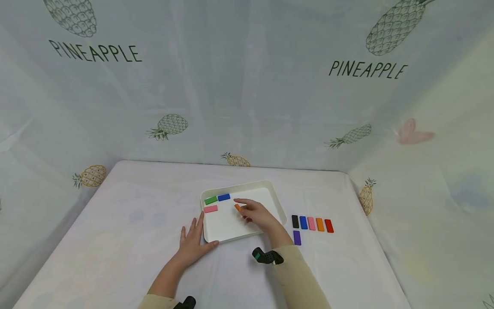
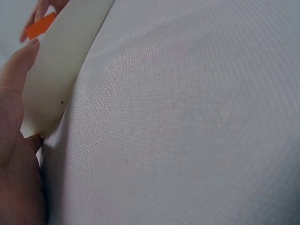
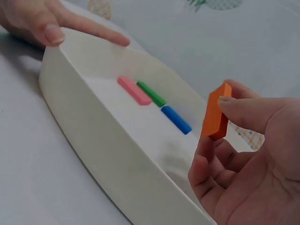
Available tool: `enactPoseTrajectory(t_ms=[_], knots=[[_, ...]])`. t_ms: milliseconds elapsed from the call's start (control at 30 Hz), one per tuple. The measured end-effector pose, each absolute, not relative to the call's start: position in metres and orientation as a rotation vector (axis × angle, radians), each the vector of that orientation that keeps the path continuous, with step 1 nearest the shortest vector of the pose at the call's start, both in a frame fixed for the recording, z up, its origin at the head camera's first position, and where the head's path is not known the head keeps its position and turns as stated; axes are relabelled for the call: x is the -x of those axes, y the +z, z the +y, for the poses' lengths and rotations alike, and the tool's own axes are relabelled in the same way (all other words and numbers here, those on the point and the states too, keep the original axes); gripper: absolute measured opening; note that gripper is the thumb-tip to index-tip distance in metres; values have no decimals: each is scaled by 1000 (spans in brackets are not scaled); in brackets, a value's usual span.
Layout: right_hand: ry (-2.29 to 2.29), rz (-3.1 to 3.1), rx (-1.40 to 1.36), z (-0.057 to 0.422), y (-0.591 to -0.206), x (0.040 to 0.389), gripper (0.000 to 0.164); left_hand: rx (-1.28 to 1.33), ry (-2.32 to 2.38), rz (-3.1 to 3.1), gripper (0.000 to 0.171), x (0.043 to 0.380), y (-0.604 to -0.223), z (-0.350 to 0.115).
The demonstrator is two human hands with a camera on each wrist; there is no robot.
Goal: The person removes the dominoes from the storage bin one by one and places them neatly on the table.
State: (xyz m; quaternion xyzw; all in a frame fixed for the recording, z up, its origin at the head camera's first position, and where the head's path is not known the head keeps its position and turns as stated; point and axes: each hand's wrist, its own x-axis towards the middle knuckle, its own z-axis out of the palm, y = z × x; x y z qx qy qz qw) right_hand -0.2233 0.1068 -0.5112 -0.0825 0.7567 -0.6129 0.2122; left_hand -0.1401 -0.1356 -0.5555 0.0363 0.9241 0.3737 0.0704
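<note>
My right hand (image 1: 257, 214) pinches an orange rectangular block (image 3: 217, 111) between thumb and fingers, above the white tray (image 1: 241, 234). Inside the tray, near its left end, lie a green block (image 1: 211, 200), a blue block (image 1: 224, 197) and a pink block (image 1: 210, 209). The green and blue ones are end to end along the far wall; the pink one is just in front of the green. With fingers spread, my left hand (image 1: 191, 248) rests at the tray's near left corner. Its thumb is at the front rim and its fingertips reach the left side.
Right of the tray on the white cloth stands a row of several blocks: black (image 1: 295, 221), blue (image 1: 303, 222), pink (image 1: 311, 223), orange (image 1: 320, 224) and red (image 1: 329, 226). A purple block (image 1: 296, 237) lies in front of the black one. A pineapple-print curtain (image 1: 247, 86) hangs behind.
</note>
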Motion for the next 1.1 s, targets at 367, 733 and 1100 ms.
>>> enactPoseTrajectory(t_ms=[367, 733, 1100], knots=[[-2019, 1994, 167, 132, -507, 199, 44, -125, 1144, 2789, 113, 140, -556, -136], [-2161, 1917, 120, 149, -508, 171, 36, -131, 1157, 2795, 112, 139, -557, -136], [-2345, 1802, 65, 174, -504, 149, 33, -127, 1137, 2784, 113, 141, -558, -137]])
